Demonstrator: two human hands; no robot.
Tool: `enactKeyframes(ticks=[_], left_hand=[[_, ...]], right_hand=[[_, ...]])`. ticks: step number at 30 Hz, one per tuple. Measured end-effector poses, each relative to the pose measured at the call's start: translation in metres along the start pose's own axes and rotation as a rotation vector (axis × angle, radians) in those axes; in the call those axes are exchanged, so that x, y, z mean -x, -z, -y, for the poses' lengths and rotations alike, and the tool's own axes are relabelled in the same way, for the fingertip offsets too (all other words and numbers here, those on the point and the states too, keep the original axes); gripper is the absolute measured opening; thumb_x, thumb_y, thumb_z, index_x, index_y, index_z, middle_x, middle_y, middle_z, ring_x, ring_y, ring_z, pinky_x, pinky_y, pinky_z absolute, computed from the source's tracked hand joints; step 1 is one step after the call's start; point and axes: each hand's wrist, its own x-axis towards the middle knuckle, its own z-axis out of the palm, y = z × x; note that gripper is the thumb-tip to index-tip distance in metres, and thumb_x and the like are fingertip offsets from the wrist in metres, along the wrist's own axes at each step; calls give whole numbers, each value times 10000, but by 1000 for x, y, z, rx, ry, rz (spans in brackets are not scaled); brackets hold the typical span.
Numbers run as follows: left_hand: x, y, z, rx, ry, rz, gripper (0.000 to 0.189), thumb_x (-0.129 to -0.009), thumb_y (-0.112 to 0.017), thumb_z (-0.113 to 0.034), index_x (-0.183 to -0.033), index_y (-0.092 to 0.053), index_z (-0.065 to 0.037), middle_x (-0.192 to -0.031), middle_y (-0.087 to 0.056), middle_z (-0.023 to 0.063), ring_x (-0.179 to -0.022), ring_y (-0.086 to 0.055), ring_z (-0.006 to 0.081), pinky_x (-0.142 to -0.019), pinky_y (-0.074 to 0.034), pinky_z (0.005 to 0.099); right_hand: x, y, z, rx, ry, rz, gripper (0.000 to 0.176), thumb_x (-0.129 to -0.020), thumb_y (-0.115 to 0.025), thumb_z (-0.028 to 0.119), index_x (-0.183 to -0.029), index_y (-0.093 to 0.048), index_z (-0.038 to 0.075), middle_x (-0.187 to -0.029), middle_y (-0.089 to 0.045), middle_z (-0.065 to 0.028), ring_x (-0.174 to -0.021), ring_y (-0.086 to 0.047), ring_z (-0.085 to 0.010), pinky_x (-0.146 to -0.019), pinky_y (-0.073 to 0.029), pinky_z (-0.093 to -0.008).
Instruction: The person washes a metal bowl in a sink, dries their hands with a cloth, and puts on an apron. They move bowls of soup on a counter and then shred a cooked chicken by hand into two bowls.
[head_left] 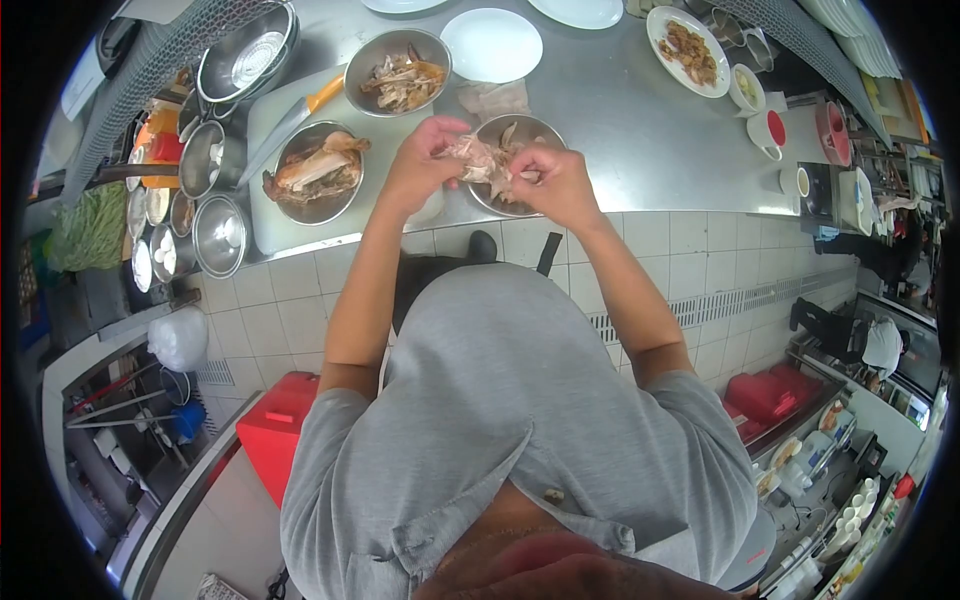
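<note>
My left hand (425,165) grips a piece of pale cooked chicken (470,158) at the near side of a metal bowl (548,128). My right hand (556,182) pinches the chicken from the other side, its fingertips closed over the bowl. Shreds of meat show beneath and between the hands; part of the bowl's contents is hidden. Left of my hands, a second metal bowl (318,212) holds a large piece of browned chicken (325,170). Behind it, a third bowl (436,52) contains bones and scraps (400,80).
A knife (285,125) with a yellow handle lies on the white cutting board (270,225). White plates (491,45) stand at the back of the steel table (620,130). Several small metal bowls (220,236) crowd the left edge. A plate of browned food (660,25) sits far right.
</note>
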Motion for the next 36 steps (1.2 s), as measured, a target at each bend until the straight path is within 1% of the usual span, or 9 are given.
enactKeyframes(ticks=[3, 6, 9, 12, 15, 21, 24, 30, 36], left_hand=[[0, 8, 1, 110, 28, 22, 471, -797, -614, 67, -1250, -523, -25, -1039, -677, 105, -829, -637, 135, -606, -500, 253], [2, 8, -3, 285, 42, 53, 474, -810, -616, 63, -1261, -507, -31, -1074, -672, 107, -886, -647, 148, -636, -510, 252], [3, 3, -1, 322, 60, 59, 477, -816, -618, 63, -1266, -498, -38, -1109, -664, 110, -917, -647, 156, -665, -519, 252], [1, -3, 3, 323, 40, 87, 463, -817, -626, 48, -1255, -504, -40, -1110, -659, 107, -927, -648, 156, -674, -529, 256], [1, -15, 1, 284, 96, 62, 502, -781, -593, 76, -1262, -521, -45, -1120, -653, 87, -924, -647, 152, -663, -541, 273], [3, -15, 4, 278, 50, 136, 498, -787, -661, 34, -1257, -512, -31, -1106, -641, 109, -921, -633, 160, -661, -530, 273], [6, -20, 2, 216, 40, 133, 514, -777, -654, 47, -1266, -516, -26, -1076, -632, 102, -899, -623, 159, -650, -524, 279], [8, -17, 5, 213, 63, 114, 532, -755, -609, 85, -1261, -532, -59, -1070, -627, 45, -905, -613, 121, -636, -513, 262], [10, -13, 7, 247, 72, 108, 554, -739, -572, 102, -1267, -523, -59, -1070, -638, 56, -897, -622, 135, -654, -512, 268]], right_hand=[[3, 7, -6, 90, -110, 30, 122, -746, -752, 96, -852, -713, 49, -788, -695, -82, -661, -641, -164, -637, -504, -284], [6, 8, -13, 492, 59, 47, 155, -757, -777, 134, -887, -730, 64, -821, -713, -92, -701, -677, -181, -657, -524, -309], [6, 4, -6, 316, 10, -85, 184, -765, -790, 160, -910, -735, 62, -827, -724, -97, -715, -698, -176, -650, -539, -308], [10, -5, 27, 21, -111, -108, 200, -777, -794, 162, -917, -731, 34, -812, -735, -94, -703, -711, -155, -632, -552, -294], [7, -17, 31, 111, -47, -148, 212, -780, -800, 151, -910, -724, 2, -787, -737, -84, -665, -701, -127, -615, -552, -269], [8, -23, 26, -48, -119, -152, 190, -757, -781, 127, -888, -722, 3, -741, -725, -94, -636, -694, -125, -614, -552, -265], [9, -26, 29, 100, -104, -174, 184, -741, -768, 113, -881, -722, 3, -725, -718, -93, -627, -692, -127, -611, -552, -269], [9, -29, 25, 142, -47, -186, 160, -747, -751, 96, -883, -727, 15, -715, -717, -81, -625, -689, -125, -597, -542, -271], [9, -24, 14, -25, -96, -127, 143, -769, -739, 90, -890, -731, 15, -731, -722, -70, -634, -673, -103, -596, -529, -260]])
